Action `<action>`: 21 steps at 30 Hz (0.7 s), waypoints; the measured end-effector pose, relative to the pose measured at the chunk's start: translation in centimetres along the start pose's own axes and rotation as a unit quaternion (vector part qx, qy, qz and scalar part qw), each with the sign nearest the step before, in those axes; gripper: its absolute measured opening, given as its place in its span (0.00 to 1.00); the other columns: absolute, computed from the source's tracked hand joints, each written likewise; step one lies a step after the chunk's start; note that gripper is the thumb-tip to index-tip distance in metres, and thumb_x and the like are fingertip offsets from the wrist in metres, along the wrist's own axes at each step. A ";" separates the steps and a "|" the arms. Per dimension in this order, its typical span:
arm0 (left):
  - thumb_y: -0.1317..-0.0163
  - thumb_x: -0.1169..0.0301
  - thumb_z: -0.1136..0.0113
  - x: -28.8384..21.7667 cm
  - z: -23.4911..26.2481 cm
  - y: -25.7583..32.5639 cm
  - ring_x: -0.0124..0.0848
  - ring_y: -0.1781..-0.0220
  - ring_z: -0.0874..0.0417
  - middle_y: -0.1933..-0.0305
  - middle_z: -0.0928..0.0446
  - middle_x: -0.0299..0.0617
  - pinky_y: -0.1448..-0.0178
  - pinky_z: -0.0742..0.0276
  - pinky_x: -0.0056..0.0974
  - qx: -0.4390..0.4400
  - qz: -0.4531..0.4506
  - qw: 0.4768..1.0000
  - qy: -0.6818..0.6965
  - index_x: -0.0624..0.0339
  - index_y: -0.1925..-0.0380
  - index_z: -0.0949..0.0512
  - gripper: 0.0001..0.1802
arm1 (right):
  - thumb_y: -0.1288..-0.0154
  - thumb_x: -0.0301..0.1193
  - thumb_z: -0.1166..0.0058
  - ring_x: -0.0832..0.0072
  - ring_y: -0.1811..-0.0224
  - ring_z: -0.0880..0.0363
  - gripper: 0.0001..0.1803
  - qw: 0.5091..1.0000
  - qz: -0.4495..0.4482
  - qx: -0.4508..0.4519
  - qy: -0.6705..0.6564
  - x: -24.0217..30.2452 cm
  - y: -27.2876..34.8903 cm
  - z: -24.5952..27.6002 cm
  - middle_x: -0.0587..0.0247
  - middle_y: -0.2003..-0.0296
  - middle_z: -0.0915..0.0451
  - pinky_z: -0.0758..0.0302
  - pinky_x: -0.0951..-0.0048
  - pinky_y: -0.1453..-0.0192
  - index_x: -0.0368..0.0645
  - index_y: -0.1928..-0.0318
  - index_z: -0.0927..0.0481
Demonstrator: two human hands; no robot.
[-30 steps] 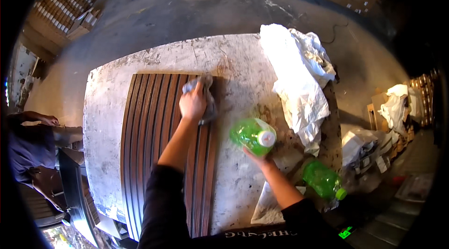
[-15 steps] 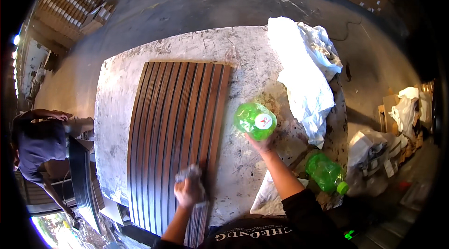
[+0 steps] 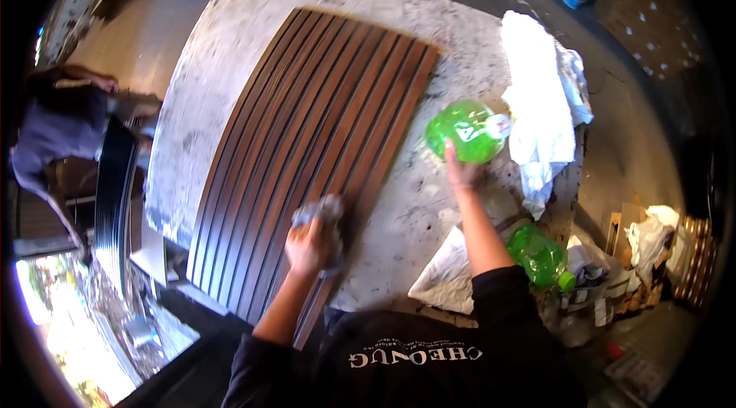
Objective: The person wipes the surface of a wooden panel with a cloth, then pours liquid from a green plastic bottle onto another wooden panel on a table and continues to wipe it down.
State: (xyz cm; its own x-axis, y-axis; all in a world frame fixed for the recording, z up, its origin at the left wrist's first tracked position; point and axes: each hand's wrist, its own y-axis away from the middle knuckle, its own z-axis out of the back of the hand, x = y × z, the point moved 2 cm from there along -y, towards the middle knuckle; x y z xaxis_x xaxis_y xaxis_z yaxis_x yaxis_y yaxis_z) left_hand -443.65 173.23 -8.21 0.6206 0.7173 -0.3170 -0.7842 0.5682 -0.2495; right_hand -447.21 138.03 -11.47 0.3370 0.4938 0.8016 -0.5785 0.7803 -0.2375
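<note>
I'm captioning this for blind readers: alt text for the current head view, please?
Left hand holding a grey cloth on a brown grooved panel; right hand holding a green bottle. White sheeting lies on the table, to the right.

Harsh light burns out the near left corner, while the far right sinks into gloom. The white sheet [image 3: 540, 101] looks overexposed; the slatted panel [image 3: 322, 140] shines pale at its near left end. Blur softens the rag [image 3: 328, 216]. The table [image 3: 184, 132] edges bow; blackness rings the view.
</note>
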 end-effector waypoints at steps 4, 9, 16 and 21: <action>0.53 0.70 0.39 1.3 8.3 15.9 0.36 0.81 0.23 0.83 0.27 0.37 0.73 0.31 0.40 0.012 0.091 0.996 0.017 0.54 0.72 0.22 0.06 | 0.45 0.41 0.36 0.55 0.51 0.23 0.30 0.994 0.082 -0.068 0.015 -0.8 -0.1 0.2 0.46 0.54 0.22 0.28 0.60 0.46 0.34 0.48 0.26; 0.51 0.72 0.40 0.6 6.5 14.2 0.37 0.75 0.19 0.79 0.24 0.38 0.62 0.23 0.42 -0.064 0.115 0.989 0.071 0.56 0.71 0.24 0.06 | 0.42 0.38 0.39 0.61 0.55 0.20 0.23 0.998 0.023 0.012 -0.052 1.6 -0.3 0.8 0.50 0.57 0.19 0.27 0.63 0.49 0.33 0.52 0.23; 0.47 0.71 0.45 -2.2 0.4 -1.1 0.42 0.73 0.21 0.78 0.24 0.41 0.62 0.28 0.45 -0.131 0.112 0.982 0.081 0.52 0.71 0.30 0.05 | 0.38 0.36 0.41 0.66 0.53 0.22 0.22 0.988 0.121 0.046 -0.090 2.2 -1.8 0.3 0.53 0.53 0.20 0.29 0.64 0.45 0.33 0.50 0.24; 0.53 0.69 0.41 -1.0 5.4 10.6 0.36 0.78 0.23 0.82 0.27 0.37 0.67 0.29 0.41 -0.139 0.171 0.974 0.050 0.53 0.76 0.30 0.07 | 0.37 0.34 0.42 0.66 0.52 0.24 0.22 0.983 0.155 0.046 -0.082 0.8 -2.1 1.0 0.53 0.52 0.22 0.30 0.67 0.44 0.32 0.48 0.25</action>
State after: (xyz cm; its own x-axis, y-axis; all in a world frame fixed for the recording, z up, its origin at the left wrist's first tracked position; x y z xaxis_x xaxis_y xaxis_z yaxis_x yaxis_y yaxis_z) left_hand -452.56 180.76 -5.61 0.3303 0.7950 -0.5088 -0.9239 0.1618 -0.3468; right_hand -446.45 136.38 -9.74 0.0147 0.6280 0.7780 -0.7022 0.5605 -0.4391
